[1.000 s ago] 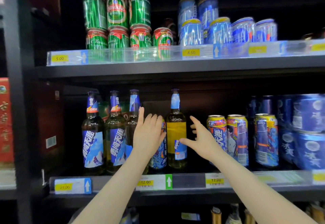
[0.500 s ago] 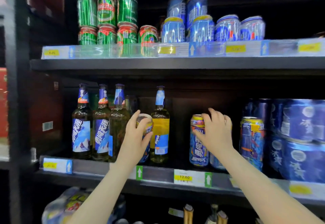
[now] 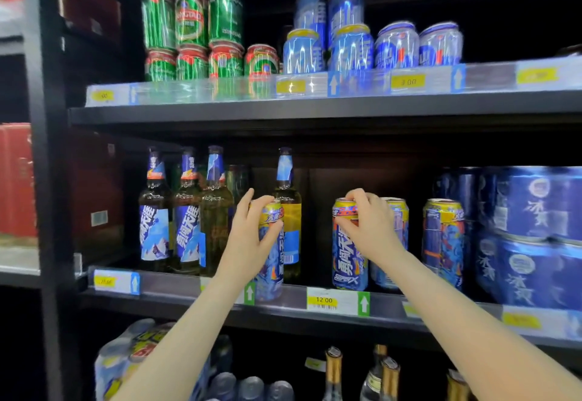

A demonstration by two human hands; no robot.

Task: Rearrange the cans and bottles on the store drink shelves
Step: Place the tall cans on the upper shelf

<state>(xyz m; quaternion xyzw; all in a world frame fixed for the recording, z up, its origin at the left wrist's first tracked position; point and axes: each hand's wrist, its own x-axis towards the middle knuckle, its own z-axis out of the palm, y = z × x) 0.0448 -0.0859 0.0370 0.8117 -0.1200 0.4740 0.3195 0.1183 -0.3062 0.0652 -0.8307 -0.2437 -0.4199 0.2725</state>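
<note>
My left hand (image 3: 252, 237) grips a tall blue and yellow can (image 3: 270, 262) at the front edge of the middle shelf (image 3: 333, 306), in front of a yellow-labelled bottle (image 3: 288, 211). My right hand (image 3: 367, 227) grips the top of a second blue and yellow can (image 3: 348, 259) standing on the same shelf. Behind it stand two more such cans (image 3: 442, 240). Three blue-labelled bottles (image 3: 185, 211) stand at the left of that shelf.
Green cans (image 3: 192, 32) and blue cans (image 3: 356, 41) are stacked on the upper shelf. Wrapped blue can packs (image 3: 535, 233) fill the middle shelf's right end. Bottles (image 3: 333, 372) and a wrapped pack (image 3: 126, 359) sit on the lower shelf. A black upright (image 3: 47, 180) stands at left.
My left hand has drawn its can forward to the shelf's front edge. My right hand has closed round the top of the other can. The view has shifted.
</note>
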